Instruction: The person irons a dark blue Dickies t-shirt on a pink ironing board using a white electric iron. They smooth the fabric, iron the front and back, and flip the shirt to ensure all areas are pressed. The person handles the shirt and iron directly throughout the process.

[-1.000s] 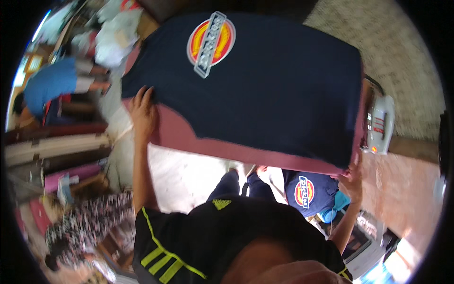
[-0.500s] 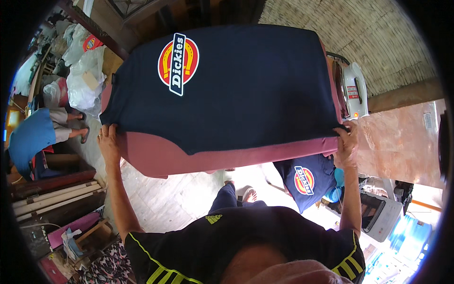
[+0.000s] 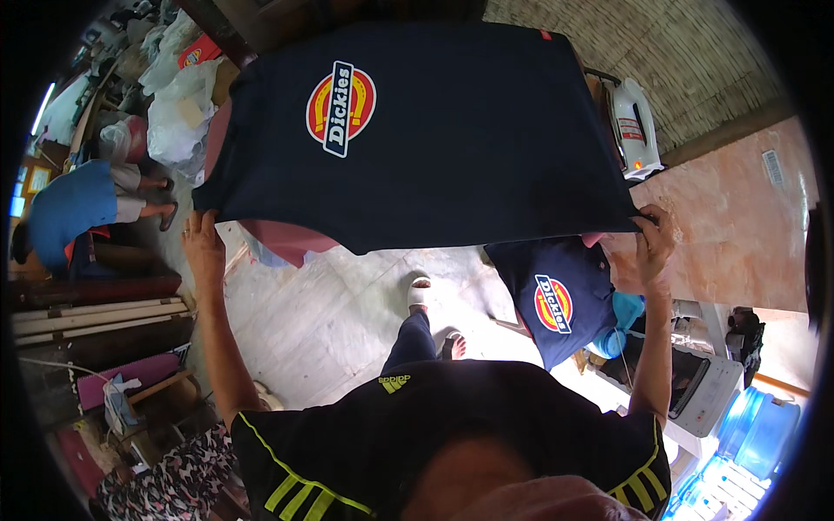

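Observation:
A dark navy shirt (image 3: 469, 139) with a red, yellow and white horseshoe print is stretched wide across a maroon padded ironing board (image 3: 291, 240). My left hand (image 3: 204, 247) pinches the shirt's near left corner, fingers closed on the cloth. Its near right corner is gripped by my right hand (image 3: 656, 243), the arm stretched forward. The cloth is pulled taut between both hands and hides most of the board. Just beyond my right hand, a white iron (image 3: 634, 126) stands with a small orange light lit.
Below the board's right side hangs a second navy shirt (image 3: 547, 291) with the same print. A pinkish panel (image 3: 721, 200) lies at the right. Plastic bags (image 3: 178, 122) are heaped at the far left, near a person in a blue top (image 3: 78, 208) bending over. Pale tiles cover the floor (image 3: 347, 304).
The shirt's near edge has come up off the board's front side, drawn tight between my hands. A small red tag now shows at its far right edge. The view has shifted a little.

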### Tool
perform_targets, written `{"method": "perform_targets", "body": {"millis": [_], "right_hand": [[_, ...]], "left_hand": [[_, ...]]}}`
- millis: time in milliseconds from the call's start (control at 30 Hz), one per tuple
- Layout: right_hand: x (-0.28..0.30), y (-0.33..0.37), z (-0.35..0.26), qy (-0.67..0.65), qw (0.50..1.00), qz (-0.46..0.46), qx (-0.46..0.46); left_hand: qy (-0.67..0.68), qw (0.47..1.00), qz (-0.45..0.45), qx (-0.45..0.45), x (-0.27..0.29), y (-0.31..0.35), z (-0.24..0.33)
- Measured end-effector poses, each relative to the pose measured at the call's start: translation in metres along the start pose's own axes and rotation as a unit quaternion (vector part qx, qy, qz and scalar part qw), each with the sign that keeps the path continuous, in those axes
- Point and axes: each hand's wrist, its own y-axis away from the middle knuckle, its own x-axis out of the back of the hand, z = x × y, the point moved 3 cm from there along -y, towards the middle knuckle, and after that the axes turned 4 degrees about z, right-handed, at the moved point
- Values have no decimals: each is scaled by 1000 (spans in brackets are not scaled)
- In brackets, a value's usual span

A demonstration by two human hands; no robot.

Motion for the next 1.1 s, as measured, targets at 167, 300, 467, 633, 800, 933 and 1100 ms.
{"method": "perform_targets", "body": {"millis": [167, 300, 467, 633, 800, 933, 1100], "right_hand": [[19, 42, -6, -20, 1000, -8, -8], [21, 74, -14, -35, 999, -24, -20], [29, 101, -11, -71, 996, -51, 5], [17, 112, 6, -65, 987, -150, 9], [-20, 46, -14, -79, 974, -207, 52], [-93, -59, -58, -164, 964, -206, -31], [-215, -194, -139, -233, 962, -129, 69]], "left_hand": [[-21, 1000, 2, 8, 13, 53, 8], [-33, 999, -13, 32, 17, 99, 16], [-20, 998, -13, 61, 35, 128, 39], [-5, 991, -73, 112, 40, 145, 44], [97, 980, -60, 164, 20, 98, 24], [145, 977, 84, 129, -24, -14, 1], [88, 978, 71, 177, -85, -122, -35]]}}
